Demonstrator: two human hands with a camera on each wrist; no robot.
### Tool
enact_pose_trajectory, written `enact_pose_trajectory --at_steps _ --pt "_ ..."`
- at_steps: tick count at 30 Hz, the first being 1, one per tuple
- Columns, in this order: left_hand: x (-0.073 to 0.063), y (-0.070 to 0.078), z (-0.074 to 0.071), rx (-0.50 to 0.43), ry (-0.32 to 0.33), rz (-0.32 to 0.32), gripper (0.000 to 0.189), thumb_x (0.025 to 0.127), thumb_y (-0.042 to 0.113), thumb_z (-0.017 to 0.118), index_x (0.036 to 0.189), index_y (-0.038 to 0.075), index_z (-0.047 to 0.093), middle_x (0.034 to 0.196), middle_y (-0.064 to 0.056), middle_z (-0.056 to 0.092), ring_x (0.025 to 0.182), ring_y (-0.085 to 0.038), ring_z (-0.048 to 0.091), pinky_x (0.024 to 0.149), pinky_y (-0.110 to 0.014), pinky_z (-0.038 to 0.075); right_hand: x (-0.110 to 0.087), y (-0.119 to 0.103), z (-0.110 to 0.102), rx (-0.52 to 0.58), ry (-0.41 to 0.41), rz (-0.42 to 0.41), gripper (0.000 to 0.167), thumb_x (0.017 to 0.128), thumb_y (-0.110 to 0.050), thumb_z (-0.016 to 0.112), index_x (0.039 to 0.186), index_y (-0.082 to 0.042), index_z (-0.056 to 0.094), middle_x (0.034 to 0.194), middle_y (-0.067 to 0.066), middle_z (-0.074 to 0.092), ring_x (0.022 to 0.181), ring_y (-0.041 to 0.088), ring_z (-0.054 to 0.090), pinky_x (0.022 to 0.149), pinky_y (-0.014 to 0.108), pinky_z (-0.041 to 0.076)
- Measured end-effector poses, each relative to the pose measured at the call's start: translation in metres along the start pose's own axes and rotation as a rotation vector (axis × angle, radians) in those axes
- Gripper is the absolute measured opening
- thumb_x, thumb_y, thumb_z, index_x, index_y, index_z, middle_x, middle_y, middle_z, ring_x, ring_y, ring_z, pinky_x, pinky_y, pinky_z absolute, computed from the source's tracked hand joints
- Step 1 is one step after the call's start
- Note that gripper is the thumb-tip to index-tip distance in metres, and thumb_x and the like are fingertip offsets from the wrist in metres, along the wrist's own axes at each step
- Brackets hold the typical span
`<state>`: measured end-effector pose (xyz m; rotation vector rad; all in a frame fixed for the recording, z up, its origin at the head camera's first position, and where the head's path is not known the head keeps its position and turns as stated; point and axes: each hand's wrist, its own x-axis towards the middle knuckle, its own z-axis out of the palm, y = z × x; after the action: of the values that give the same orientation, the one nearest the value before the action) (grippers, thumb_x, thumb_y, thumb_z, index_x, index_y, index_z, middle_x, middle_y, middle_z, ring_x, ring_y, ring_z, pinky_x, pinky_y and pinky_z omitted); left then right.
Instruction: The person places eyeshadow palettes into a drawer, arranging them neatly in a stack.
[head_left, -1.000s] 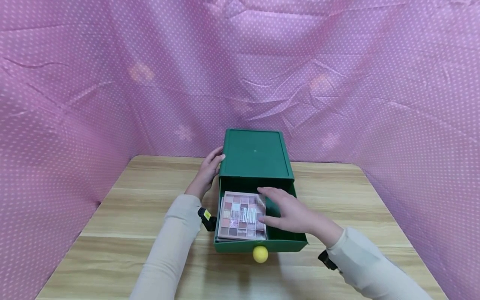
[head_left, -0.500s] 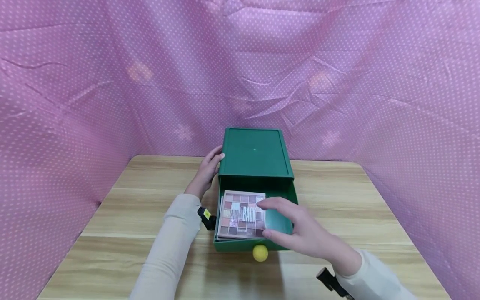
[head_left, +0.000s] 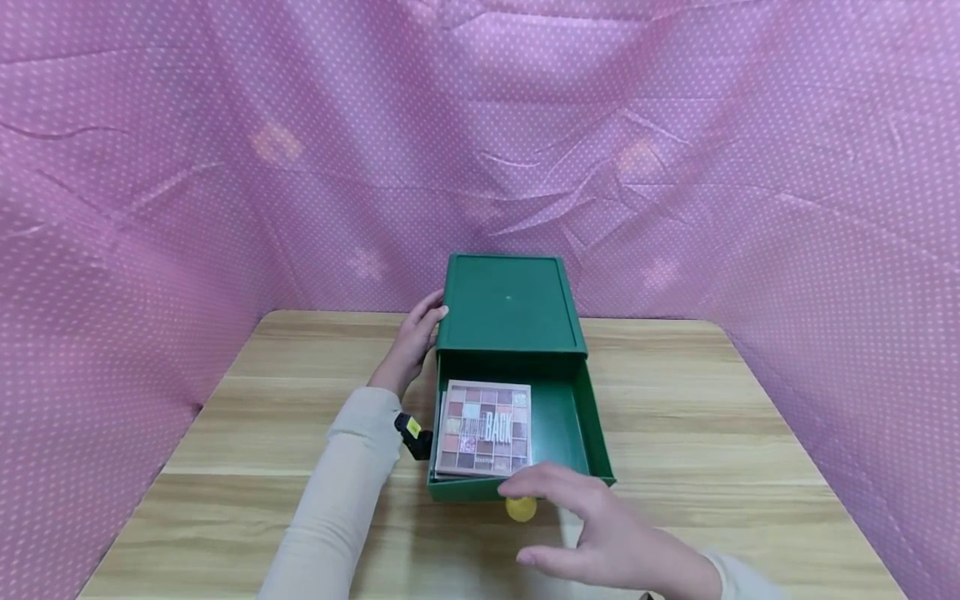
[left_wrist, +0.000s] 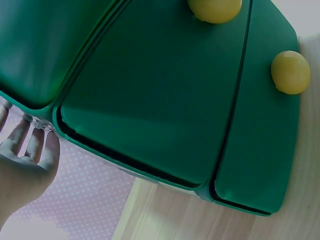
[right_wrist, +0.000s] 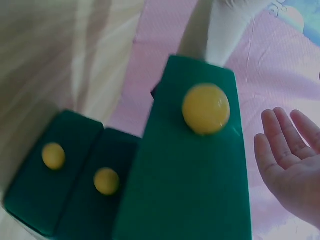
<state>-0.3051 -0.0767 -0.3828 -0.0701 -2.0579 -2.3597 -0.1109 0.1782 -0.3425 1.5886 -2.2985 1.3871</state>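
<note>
A green drawer cabinet (head_left: 510,300) stands on the table with its top drawer (head_left: 558,421) pulled out. In the drawer's left part lies an eyeshadow palette (head_left: 480,429); the edge of another flat thing shows beneath it. My left hand (head_left: 412,346) rests against the cabinet's left side, fingers extended, as the left wrist view also shows. Just in front of the drawer, my right hand (head_left: 600,533) is held in the air beside its yellow knob (head_left: 521,510), thumb and fingers apart and nothing between them. In the right wrist view the right hand (right_wrist: 295,160) is apart from the drawer front.
Two lower drawers are shut, with yellow knobs (left_wrist: 291,72) on their fronts. The wooden table (head_left: 285,433) extends to both sides of the cabinet. Pink dotted cloth (head_left: 375,167) hangs behind and around the table.
My right hand has drawn back from over the palette and drawer, towards me, to the front of the drawer near the knob. My left hand, the palette and the drawer have stayed in place.
</note>
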Motion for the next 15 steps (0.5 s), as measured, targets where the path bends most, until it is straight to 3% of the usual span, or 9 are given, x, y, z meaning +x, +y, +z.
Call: enact_pose_trajectory --at_steps 5,11,15 --pt "0.001 -0.001 -0.001 -0.018 -0.005 0.014 0.048 0.085 0.03 0.052 0.13 0.019 0.039 0.13 -0.002 0.034 0.116 -0.019 0.034 0.092 -0.038 0.031 -0.007 0.004 0.011 0.104 -0.053 0.017 0.045 0.078 -0.013 0.064 0.119 -0.011 0.047 0.116 0.002 0.05 0.101 0.015 0.047 0.082 0.031 0.042" --pt "0.004 -0.002 -0.003 -0.021 -0.02 0.022 0.05 0.085 0.031 0.052 0.131 0.017 0.038 0.132 -0.004 0.033 0.118 -0.02 0.032 0.093 -0.04 0.03 -0.017 0.006 0.027 0.372 -0.131 0.234 0.041 0.081 -0.011 0.06 0.12 -0.013 0.046 0.117 0.0 0.049 0.101 0.016 0.045 0.086 0.031 0.039" --pt "0.004 -0.001 -0.003 -0.016 -0.02 0.025 0.048 0.086 0.03 0.051 0.131 0.018 0.038 0.131 -0.003 0.033 0.118 -0.019 0.032 0.093 -0.039 0.029 -0.02 0.011 0.036 0.466 -0.143 0.264 0.041 0.08 -0.011 0.061 0.119 -0.011 0.046 0.114 0.001 0.05 0.099 0.018 0.046 0.086 0.03 0.039"
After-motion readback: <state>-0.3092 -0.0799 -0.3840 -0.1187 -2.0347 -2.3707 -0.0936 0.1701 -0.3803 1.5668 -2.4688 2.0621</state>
